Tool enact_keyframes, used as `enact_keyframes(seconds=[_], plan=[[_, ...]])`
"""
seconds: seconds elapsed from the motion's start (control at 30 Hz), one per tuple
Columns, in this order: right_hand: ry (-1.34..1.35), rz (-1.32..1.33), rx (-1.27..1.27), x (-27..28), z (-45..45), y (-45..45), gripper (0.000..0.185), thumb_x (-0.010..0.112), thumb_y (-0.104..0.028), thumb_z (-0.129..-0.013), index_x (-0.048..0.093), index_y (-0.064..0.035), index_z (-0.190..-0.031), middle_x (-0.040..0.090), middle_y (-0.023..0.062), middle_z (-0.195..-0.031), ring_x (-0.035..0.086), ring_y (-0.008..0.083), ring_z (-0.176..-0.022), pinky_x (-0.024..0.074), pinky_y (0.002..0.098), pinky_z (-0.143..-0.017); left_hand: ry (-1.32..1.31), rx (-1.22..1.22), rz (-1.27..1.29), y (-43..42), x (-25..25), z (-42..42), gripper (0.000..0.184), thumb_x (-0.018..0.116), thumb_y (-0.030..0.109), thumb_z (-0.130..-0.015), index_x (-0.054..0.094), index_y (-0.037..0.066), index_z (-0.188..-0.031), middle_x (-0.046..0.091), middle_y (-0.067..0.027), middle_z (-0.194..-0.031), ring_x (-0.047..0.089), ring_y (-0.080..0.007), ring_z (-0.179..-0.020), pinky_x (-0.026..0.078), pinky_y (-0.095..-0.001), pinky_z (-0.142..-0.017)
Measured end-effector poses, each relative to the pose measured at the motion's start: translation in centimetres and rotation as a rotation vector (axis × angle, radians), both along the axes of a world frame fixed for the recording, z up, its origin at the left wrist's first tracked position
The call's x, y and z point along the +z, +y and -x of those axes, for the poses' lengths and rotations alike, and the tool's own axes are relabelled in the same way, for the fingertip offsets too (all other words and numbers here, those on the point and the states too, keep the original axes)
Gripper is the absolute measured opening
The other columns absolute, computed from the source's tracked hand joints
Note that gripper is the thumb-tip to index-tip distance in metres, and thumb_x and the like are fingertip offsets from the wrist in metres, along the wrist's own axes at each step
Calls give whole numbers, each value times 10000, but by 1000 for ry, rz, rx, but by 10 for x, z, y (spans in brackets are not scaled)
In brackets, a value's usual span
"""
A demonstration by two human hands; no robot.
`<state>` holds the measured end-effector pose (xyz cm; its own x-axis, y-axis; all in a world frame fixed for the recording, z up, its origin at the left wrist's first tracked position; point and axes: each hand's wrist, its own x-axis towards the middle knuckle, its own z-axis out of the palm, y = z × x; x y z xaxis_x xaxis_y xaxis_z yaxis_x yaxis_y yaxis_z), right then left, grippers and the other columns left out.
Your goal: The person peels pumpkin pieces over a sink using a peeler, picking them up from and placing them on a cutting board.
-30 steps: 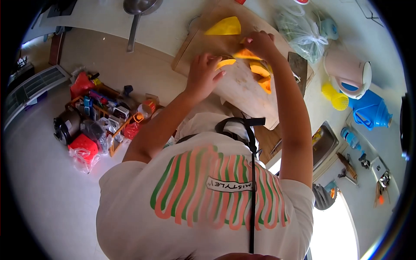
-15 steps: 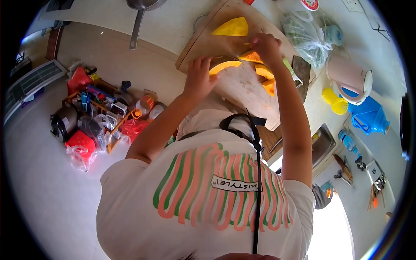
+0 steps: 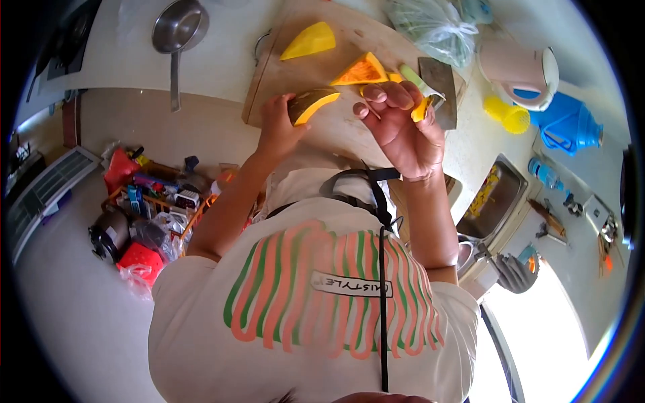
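Observation:
Fingers of my left hand (image 3: 279,124) are wrapped round the rind side of a pumpkin wedge (image 3: 314,107) at the board's near left. My right hand (image 3: 406,131) is raised palm up over the board, fingers curled, with a small pumpkin piece (image 3: 421,109) between thumb and fingers. On the wooden cutting board (image 3: 269,77) lie a yellow-skinned wedge (image 3: 309,41) and a wedge with orange flesh up (image 3: 363,70). Smaller pieces are partly hidden behind my right hand. A green-handled peeler (image 3: 416,79) rests by a dark cleaver blade (image 3: 447,101).
A steel pan (image 3: 180,27) stands at the upper left. Behind and right of the board are a bagged green vegetable (image 3: 430,30), a kettle (image 3: 517,70), a yellow cup (image 3: 507,115) and a blue jug (image 3: 568,127). Yellow scraps lie in the sink (image 3: 500,201).
My right hand has turned palm up and drawn back toward me from the far pieces. My left hand now has the near wedge tilted up in its grip. The view has shifted.

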<state>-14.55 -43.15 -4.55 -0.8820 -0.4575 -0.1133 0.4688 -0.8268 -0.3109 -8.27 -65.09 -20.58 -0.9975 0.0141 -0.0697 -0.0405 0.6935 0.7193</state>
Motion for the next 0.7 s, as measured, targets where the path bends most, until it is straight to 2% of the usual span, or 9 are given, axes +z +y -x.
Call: enact_keyframes(seconds=[0.27, 0.33, 0.37, 0.4, 0.43, 0.47, 0.6, 0.63, 0.7], plan=[[-50, -219, -395, -36, -59, 114, 219, 646, -175, -874, 606, -43, -1044, 616, 78, -1047, 546, 232, -1067, 391, 392, -966, -41, -123, -123, 8, 1, 0, 675, 820, 158, -650, 483, 53, -1225, 502, -170, -1150, 473, -358, -1096, 389, -446, -963], [-94, -82, -715, -59, -101, 199, 163, 578, -71, -907, 583, 1, -1053, 597, 107, -1048, 543, 221, -974, 407, 388, -921, -29, -145, -118, 10, 10, 3, 666, 810, 142, -660, 483, 66, -1236, 504, -162, -1154, 464, -358, -1111, 382, -441, -971], [-95, 228, -777, -56, -126, 235, 187, 545, -64, -932, 577, 18, -1097, 589, 110, -1009, 534, 227, -941, 418, 402, -915, -6, -156, -106, 12, 15, 6, 659, 799, 125, -667, 481, 72, -1242, 501, -159, -1159, 458, -358, -1117, 377, -439, -977], [10, 52, -905, -51, -146, 256, 243, 541, -108, -950, 575, 44, -1137, 599, 151, -1112, 547, 242, -992, 446, 389, -907, 17, -167, -93, 13, 20, 9, 653, 788, 107, -673, 480, 79, -1248, 498, -156, -1163, 453, -357, -1124, 373, -436, -983], [-85, -268, -1287, -59, -168, 282, 290, 534, -142, -963, 576, 59, -1168, 569, 189, -1252, 553, 256, -1056, 473, 370, -881, 41, -178, -81, 14, 23, 11, 648, 777, 90, -680, 478, 85, -1254, 495, -152, -1168, 447, -357, -1131, 368, -433, -989], [-215, -239, -1448, -65, -187, 303, 336, 524, -168, -971, 557, 72, -1204, 532, 203, -1330, 555, 261, -1104, 479, 372, -908, 48, -205, -102, 13, 25, 14, 642, 765, 75, -684, 476, 87, -1257, 489, -151, -1174, 441, -357, -1137, 363, -433, -994], [-446, -1016, -930, -91, -177, 314, 344, 536, -84, -927, 531, 75, -1233, 607, 148, -1187, 607, 220, -1027, 485, 325, -933, 93, -291, -115, 10, 21, 20, 621, 725, 29, -696, 471, 89, -1260, 465, -152, -1190, 428, -360, -1148, 352, -434, -1005], [-396, -1440, -717, -80, -151, 265, 347, 578, -56, -878, 545, 72, -1198, 622, 95, -1093, 626, 182, -949, 511, 289, -856, 108, -309, -101, 9, 19, 20, 616, 718, 22, -698, 470, 88, -1258, 460, -154, -1191, 426, -361, -1148, 351, -434, -1006], [-94, -1824, -276, -120, -123, 242, 441, 605, -120, -872, 514, -10, -1289, 632, 92, -1036, 627, 170, -896, 509, 296, -824, 85, -304, -98, 7, 14, 21, 623, 718, 25, -691, 470, 89, -1258, 456, -157, -1193, 424, -362, -1153, 350, -434, -1010]])
